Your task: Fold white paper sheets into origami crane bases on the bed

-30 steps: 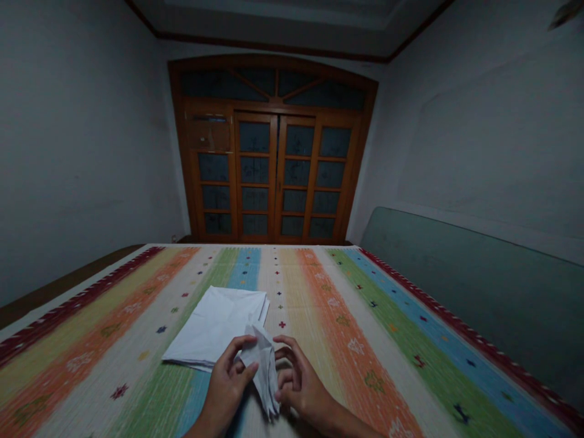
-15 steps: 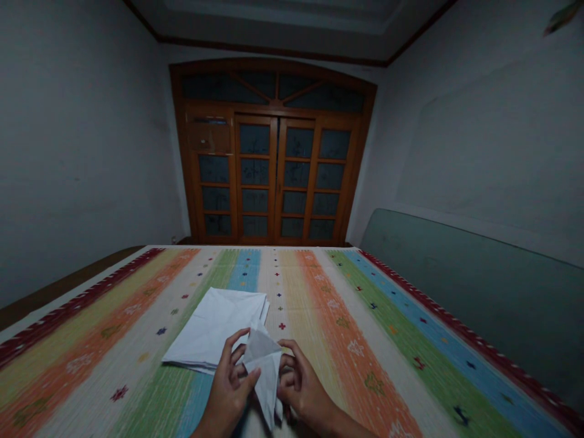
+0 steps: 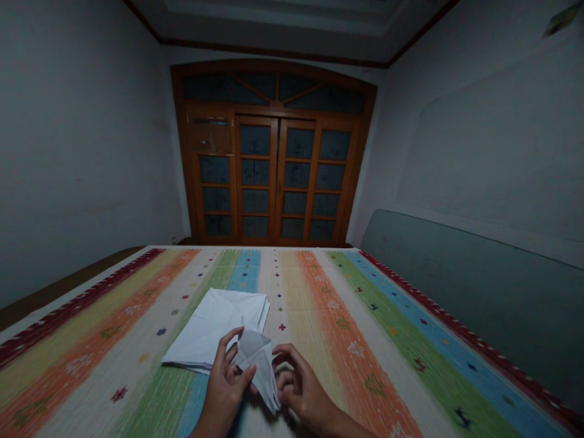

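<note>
A small folded white paper piece point(image 3: 259, 365) is held up just above the striped cloth, near the bottom centre of the view. My left hand point(image 3: 225, 389) pinches its left side between thumb and fingers. My right hand point(image 3: 301, 389) grips its right side with curled fingers. Just behind the hands lies a stack of white paper sheets point(image 3: 214, 325), flat on the cloth and slightly fanned at its far corner.
The surface is covered by a striped cloth point(image 3: 356, 340) in green, blue, orange and cream bands with a dark red border. A grey-green padded panel point(image 3: 469, 286) runs along the right wall. Wooden glazed doors point(image 3: 274, 182) stand at the far end.
The folded paper has been turned and reshaped between the two hands; its upper part has opened wider. Both hands stay in the same place.
</note>
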The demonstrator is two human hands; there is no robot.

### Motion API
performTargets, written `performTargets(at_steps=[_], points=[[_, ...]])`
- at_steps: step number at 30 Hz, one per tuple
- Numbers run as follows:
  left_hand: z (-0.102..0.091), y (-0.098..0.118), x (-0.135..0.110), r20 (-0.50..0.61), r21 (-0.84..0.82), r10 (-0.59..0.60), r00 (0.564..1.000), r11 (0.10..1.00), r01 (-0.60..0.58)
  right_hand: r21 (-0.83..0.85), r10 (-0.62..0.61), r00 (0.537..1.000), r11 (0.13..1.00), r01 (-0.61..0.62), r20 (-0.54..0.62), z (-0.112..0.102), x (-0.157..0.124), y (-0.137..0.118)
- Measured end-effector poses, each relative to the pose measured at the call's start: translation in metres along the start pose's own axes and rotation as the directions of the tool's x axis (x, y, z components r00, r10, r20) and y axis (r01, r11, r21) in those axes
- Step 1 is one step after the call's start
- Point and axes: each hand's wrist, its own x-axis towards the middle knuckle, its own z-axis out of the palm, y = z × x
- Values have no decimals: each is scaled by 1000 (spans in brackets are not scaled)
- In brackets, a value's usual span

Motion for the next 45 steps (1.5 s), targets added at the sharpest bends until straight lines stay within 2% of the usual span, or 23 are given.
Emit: performTargets(at_steps=[3, 7, 13, 17, 22, 24, 27, 31, 39, 42, 45], points=[[0, 0, 0, 2, -13, 5, 1000, 1000, -5, -42, 8, 1000, 999, -9, -26, 0, 1, 2], [0, -2, 1, -1, -8, 21, 1000, 1000, -21, -72, 45, 999, 996, -45, -2, 2, 1, -6], [0, -8, -2, 42, 26, -3, 999, 1000, 2, -66, -23, 1000, 998, 22, -14, 6, 0, -15], [-3, -12, -5, 100, 52, -7, 995, 999, 2, -145, -25, 996, 989, 13, -80, 5, 1, -9], [-10, -9, -6, 179, 1, 21, 984, 1000, -22, -195, -85, 979, 980, 48, -186, 4, 1, -3], [-12, -7, -7, 174, 5, 24, 984, 1000, -25, -210, -133, 967, 974, 87, -217, 5, 0, -4], [-16, -7, -8, 172, 45, 45, 984, 998, -54, -269, -230, 944, 949, 164, -238, 5, -1, -8], [-17, -6, -7, 257, 78, 41, 966, 995, -63, -377, -344, 908, 895, 240, -238, 5, -3, -12], [-8, 3, -7, 302, 251, 165, 939, 936, -245, -442, -439, 871, 841, 312, -221, 2, -6, -14], [-10, -3, -10, 322, 329, 143, 936, 910, -253, -477, -447, 866, 825, 302, -224, 1, -6, -15], [-12, -9, -11, 267, 385, 153, 951, 888, -251, -507, -455, 869, 805, 307, -196, 1, -8, -16]])
